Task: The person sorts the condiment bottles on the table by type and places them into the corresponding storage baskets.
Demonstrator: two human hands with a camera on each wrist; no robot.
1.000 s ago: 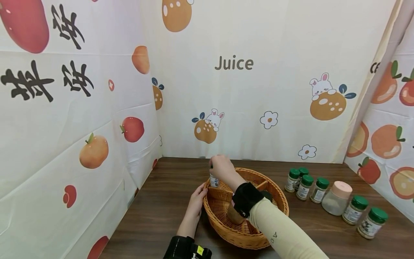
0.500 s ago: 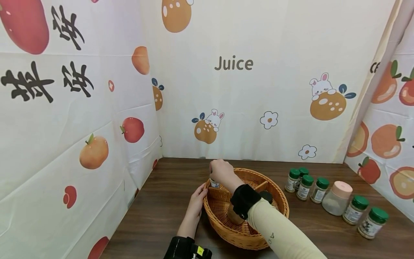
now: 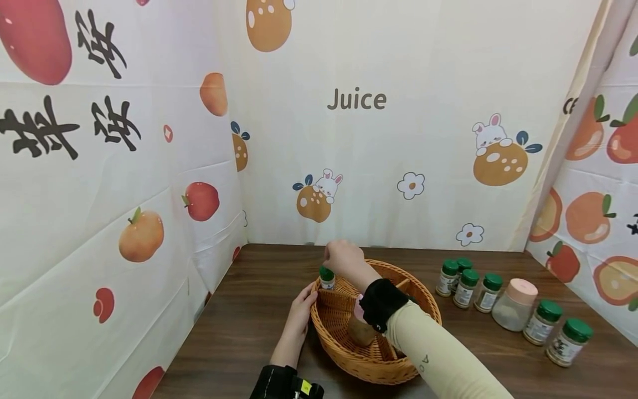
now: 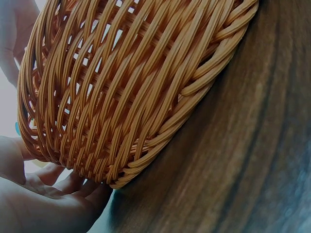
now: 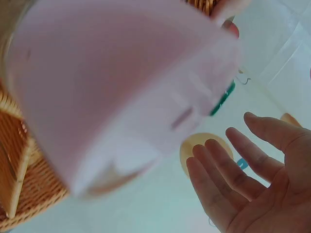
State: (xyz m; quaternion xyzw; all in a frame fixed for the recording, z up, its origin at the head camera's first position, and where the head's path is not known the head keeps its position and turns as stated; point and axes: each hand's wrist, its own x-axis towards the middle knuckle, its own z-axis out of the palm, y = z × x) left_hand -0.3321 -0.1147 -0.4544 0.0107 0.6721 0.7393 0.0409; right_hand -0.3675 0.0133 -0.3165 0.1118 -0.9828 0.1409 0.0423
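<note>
A round wicker basket point(image 3: 371, 373) with dividers stands on the table. My left hand point(image 3: 296, 318) grips its left rim, the thumb over the edge and the fingers against the outside wall in the left wrist view. A small spice jar point(image 3: 327, 279) with a green cap stands upright in the back left compartment. Just right of that cap is my right hand point(image 3: 344, 260), its fingers extended and holding nothing in the right wrist view. Under my right wrist sits a larger jar point(image 3: 360, 331) of brown contents, its pink lid point(image 5: 112, 92) blurred and close to the right wrist camera.
To the right of the basket stand several green-capped spice jars point(image 3: 466, 289) and a frosted jar point(image 3: 515, 306) with a peach lid. Fruit-printed cloth point(image 3: 423, 138) hangs behind the dark wooden table point(image 3: 239, 332) and along both sides.
My right hand has let go of the green-capped spice jar, lowered into the back left compartment, and has risen slightly to the right. The left hand keeps its hold on the basket.
</note>
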